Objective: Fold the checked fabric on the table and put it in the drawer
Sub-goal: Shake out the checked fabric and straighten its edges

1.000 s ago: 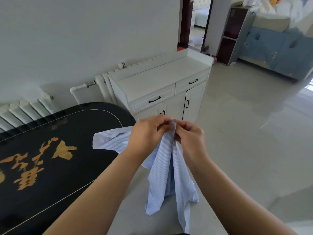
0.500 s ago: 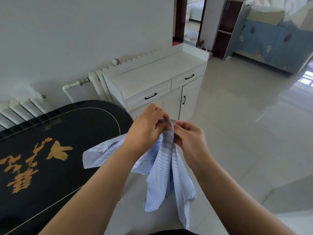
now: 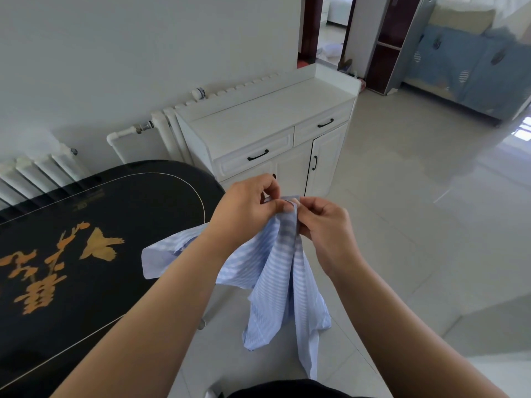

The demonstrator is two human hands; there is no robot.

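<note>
You have both hands raised in front of your chest, close together, and each one pinches the same top edge of the checked fabric. Your left hand has thumb and forefinger closed on the edge, with the other fingers curled above it; your right hand pinches from the other side, its fingertips almost touching the left's. Holding the edge that high lets the cloth hang free beneath your hands, so gravity pulls it into long vertical pleats and you can find and match the corners — that looks like the reason for the grip.

Most of the fabric drops straight below your hands, over the floor. One loose flap trails off under your left wrist and lies over the rim of the black table to your left, so the cloth is not yet fully clear of it.

Past your hands, further from you, stands the white cabinet. Its two drawers are both closed — the nearer drawer sits just beyond your left hand, which makes it the likelier place for the cloth. No neat fold shows yet; I judge you are only lining up edges.
</note>
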